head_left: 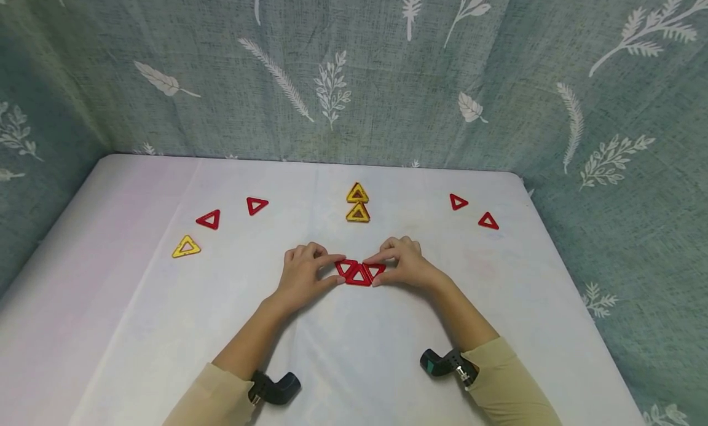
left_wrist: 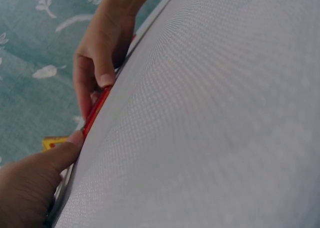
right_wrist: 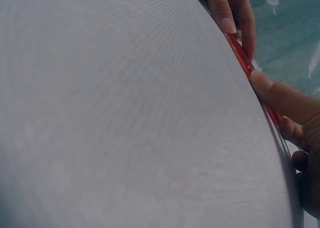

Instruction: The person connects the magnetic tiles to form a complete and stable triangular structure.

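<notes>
On the middle of the white table (head_left: 354, 364), seen from above, we find three red triangles (head_left: 358, 283) close in a row. The left hand (head_left: 307, 270) pinches the left triangle (head_left: 346, 262), and the right hand (head_left: 406, 263) pinches the right triangle (head_left: 380, 271). Both grips are narrow. The middle triangle (head_left: 358, 283) points away from us; the outer two look flipped, we think so the slanted sides fit. Two yellow triangles (head_left: 357, 219) sit farther off.

From the left wrist, we see the red row from its side, thin and low. Its holes do not show, but a bit of yellow (left_wrist: 52, 143) peeks past the left thumb (left_wrist: 67, 152).

From the right wrist, red shows by the right thumb (right_wrist: 282, 95), maybe pressing to keep things still. We see no yellow triangles there.
</notes>
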Available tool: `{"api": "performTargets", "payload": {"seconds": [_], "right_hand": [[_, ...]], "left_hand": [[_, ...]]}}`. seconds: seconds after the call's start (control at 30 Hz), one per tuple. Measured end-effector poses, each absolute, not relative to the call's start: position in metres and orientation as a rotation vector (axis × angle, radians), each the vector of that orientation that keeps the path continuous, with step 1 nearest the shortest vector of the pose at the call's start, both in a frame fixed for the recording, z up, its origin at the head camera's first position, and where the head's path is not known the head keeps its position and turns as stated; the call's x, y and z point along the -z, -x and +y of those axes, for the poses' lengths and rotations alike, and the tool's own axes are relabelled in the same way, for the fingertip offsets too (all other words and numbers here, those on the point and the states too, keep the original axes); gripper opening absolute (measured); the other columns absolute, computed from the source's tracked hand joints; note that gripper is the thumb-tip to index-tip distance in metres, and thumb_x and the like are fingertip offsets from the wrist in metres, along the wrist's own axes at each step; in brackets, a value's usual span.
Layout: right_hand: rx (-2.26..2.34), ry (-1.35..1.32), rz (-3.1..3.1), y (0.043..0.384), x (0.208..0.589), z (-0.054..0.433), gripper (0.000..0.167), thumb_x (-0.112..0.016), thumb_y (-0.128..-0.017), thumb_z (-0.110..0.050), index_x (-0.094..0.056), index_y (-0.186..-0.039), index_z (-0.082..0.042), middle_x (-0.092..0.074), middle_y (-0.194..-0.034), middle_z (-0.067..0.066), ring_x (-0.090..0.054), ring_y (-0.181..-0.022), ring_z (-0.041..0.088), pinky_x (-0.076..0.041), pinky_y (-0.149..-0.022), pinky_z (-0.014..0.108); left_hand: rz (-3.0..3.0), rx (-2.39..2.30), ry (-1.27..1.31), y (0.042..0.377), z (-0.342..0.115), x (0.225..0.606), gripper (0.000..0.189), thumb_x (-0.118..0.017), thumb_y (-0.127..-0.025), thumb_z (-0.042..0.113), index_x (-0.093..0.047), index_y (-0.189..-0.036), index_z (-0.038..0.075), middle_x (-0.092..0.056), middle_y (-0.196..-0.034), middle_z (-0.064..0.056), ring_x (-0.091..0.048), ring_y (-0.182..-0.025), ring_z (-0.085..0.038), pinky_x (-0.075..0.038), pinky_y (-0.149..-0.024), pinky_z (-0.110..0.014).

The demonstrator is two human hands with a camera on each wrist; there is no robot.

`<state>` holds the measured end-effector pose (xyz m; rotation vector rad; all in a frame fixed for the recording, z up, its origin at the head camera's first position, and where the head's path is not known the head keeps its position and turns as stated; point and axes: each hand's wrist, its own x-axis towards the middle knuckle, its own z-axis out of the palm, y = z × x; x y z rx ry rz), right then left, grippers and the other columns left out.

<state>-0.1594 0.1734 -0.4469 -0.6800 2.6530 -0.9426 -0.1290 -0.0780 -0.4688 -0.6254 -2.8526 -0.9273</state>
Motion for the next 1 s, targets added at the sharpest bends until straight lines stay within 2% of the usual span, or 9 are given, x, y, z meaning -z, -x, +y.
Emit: {"api": "performTargets", "payload": {"seconds": [0.33,0.57,0.77,1.0], "right_hand": [[0.944,0.723,2.666,0.159,0.448,0.174,0.045,-0.082,-0.071,-0.032,-0.071,-0.113,-0.024,-0.056,-0.103,-0.002,-0.040,-0.095,0.015,-0.026,-0.079,0.036],[1.048,0.706,2.593,0.160,0.448,0.188,0.047,-0.081,-0.073,-0.029,-0.069,-0.117,-0.021,-0.061,-0.105,-0.002,-0.046,-0.104,0.018,-0.033,-0.087,0.039],[1.146,0.672,2.604,0.162,0.452,0.205,0.044,-0.082,-0.073,-0.026,-0.070,-0.114,-0.016,-0.061,-0.100,-0.001,-0.049,-0.100,0.017,-0.041,-0.086,0.038],[1.204,0.615,2.650,0.164,0.453,0.228,0.043,-0.081,-0.074,-0.026,-0.070,-0.113,-0.014,-0.062,-0.102,0.001,-0.047,-0.098,0.018,-0.039,-0.086,0.038]], "left_hand": [[-2.865,0.943,0.590,0.129,-0.079,0.467,0.045,-0.078,-0.075,0.036,-0.067,-0.118,0.026,-0.052,-0.103,-0.003,-0.044,-0.102,-0.021,-0.029,-0.090,-0.045],[-2.861,0.997,0.556,0.129,-0.078,0.469,0.045,-0.079,-0.074,0.037,-0.067,-0.116,0.024,-0.054,-0.105,-0.003,-0.045,-0.104,-0.021,-0.029,-0.092,-0.044],[-2.853,1.000,0.550,0.130,-0.078,0.471,0.041,-0.079,-0.074,0.037,-0.069,-0.111,0.023,-0.054,-0.104,-0.003,-0.046,-0.102,-0.021,-0.029,-0.092,-0.045],[-2.852,1.014,0.530,0.131,-0.079,0.469,0.039,-0.081,-0.072,0.035,-0.071,-0.107,0.021,-0.054,-0.101,-0.002,-0.046,-0.100,-0.021,-0.029,-0.092,-0.044]]}}
